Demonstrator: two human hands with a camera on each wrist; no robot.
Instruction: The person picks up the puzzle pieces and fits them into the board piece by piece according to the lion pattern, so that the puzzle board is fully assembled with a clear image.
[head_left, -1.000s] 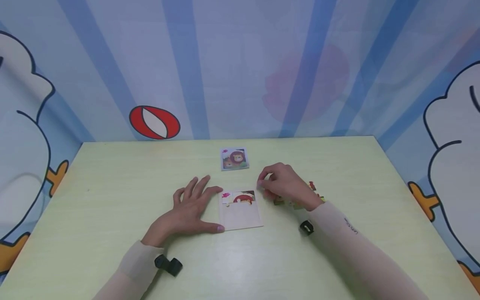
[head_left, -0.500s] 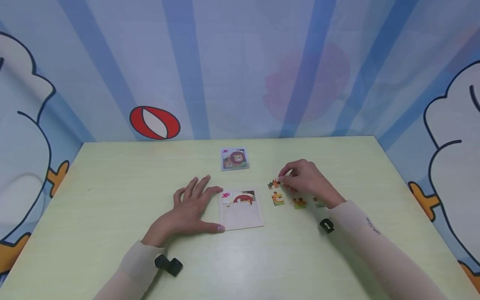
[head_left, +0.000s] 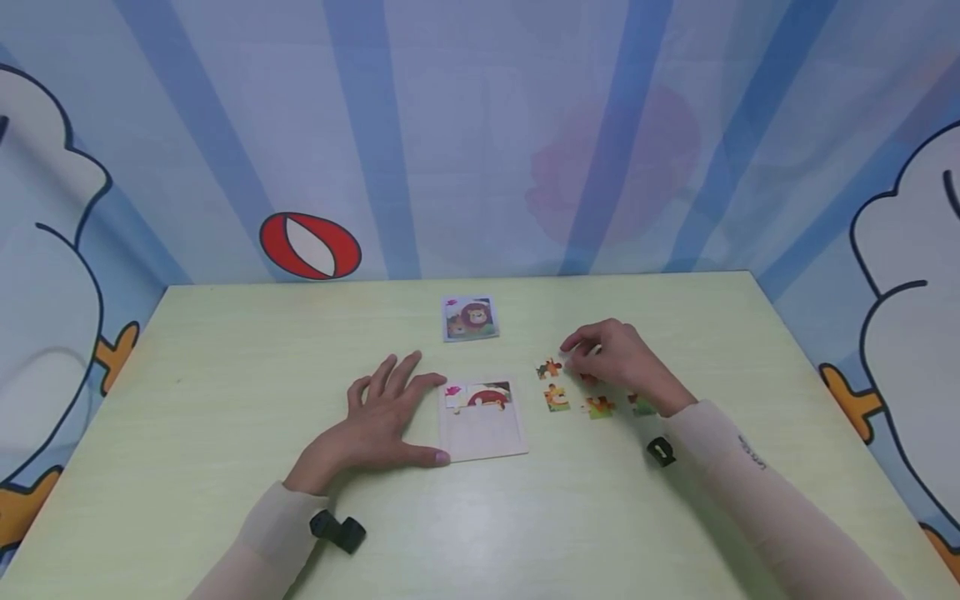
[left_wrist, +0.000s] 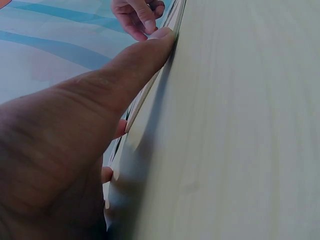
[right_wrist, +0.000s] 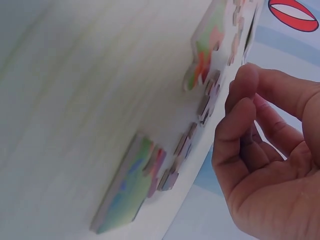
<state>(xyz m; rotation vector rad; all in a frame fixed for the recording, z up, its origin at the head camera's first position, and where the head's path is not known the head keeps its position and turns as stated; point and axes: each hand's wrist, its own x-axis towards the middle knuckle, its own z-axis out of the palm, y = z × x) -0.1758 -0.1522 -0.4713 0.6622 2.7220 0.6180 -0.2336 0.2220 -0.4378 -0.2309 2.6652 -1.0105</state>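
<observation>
A square puzzle board lies before me in the head view, its top strip filled with picture pieces and its lower part bare. My left hand is spread at the board's left side; thumb and index finger touch the left corners. My right hand hovers over loose jigsaw pieces, fingers bent, with no piece visible in its grasp. Nearest to it are an orange piece and a yellow one. A green-edged piece shows in the right wrist view. The hand partly covers other pieces.
Beyond the board lies a small lion picture card. More loose pieces, one orange and green, lie below the right hand. A printed cloth backdrop rises behind the table's far edge.
My right hand has moved right, from beside the board to over the loose pieces, uncovering some of them. Over the last half second it shifted slightly. My left hand and the board stay put.
</observation>
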